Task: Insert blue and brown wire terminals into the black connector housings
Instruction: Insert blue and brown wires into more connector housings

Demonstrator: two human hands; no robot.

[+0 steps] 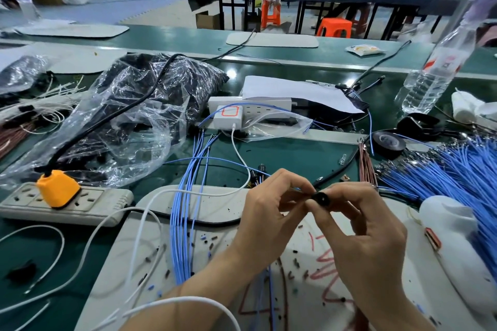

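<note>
Seen from the head camera, a small black connector housing [320, 197] sits between the two hands, over the white mat [215, 204] near the desk's [295, 153] front edge. The left hand [269, 212] pinches it with curled fingertips from one side and the right hand [360, 223] from the other. A bundle of blue wires [443, 177] lies by the desk's right edge, with brown wires [365, 166] just beside it
</note>
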